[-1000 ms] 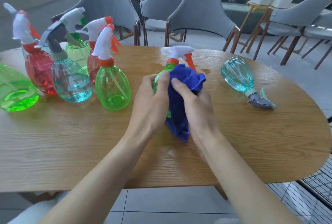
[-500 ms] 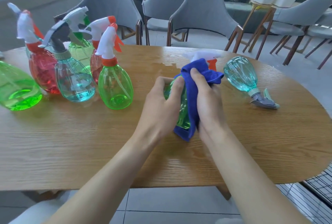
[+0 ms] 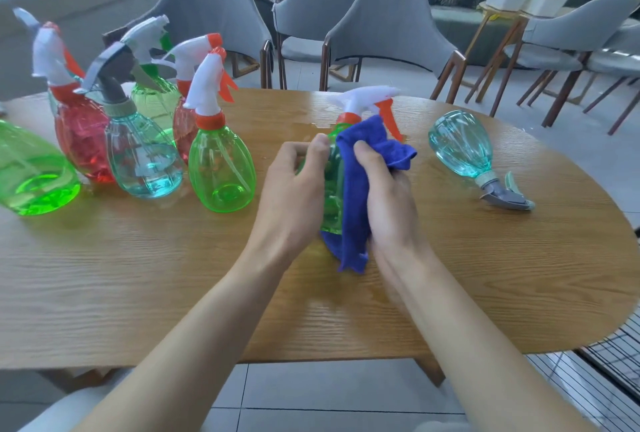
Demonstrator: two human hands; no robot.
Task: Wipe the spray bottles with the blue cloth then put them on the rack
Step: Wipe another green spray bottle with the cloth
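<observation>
Blue plush fabric, the crumpled wiping cloth [image 3: 360, 168] was draped down the right flank of a translucent green plastic spray bottle [image 3: 331, 189] with a white trigger head and an orange collar. The bottle was held upright over the middle of the oval wood-grain table [image 3: 138, 275]. The right hand [image 3: 391, 203] had its fingers curled into the cloth and pressed it against the bottle's wall, evidently so the fabric could rub the plastic. The left hand [image 3: 294, 189] wrapped the opposite side, thumb and fingers bent round it, most likely to brace the bottle against that pressure. The wiping step looked to be under way.

Other bottles stood clustered at the left, likely awaiting their turn. Among them were an upright green bottle [image 3: 221, 168], a teal bottle with a grey trigger [image 3: 145, 157] and a red bottle [image 3: 83, 140]. A ribbed teal bottle [image 3: 460, 147] lay on its side well apart to the right.

Hands and cloth hid the held bottle's base, so I could not tell whether it rested on the table or was lifted. Its trigger head was blurred. A large green bottle [image 3: 31, 171] was cut off by the left edge. A black wire grid [image 3: 616, 362] showed partly below the table's right end, and whether it was the rack was unclear.
</observation>
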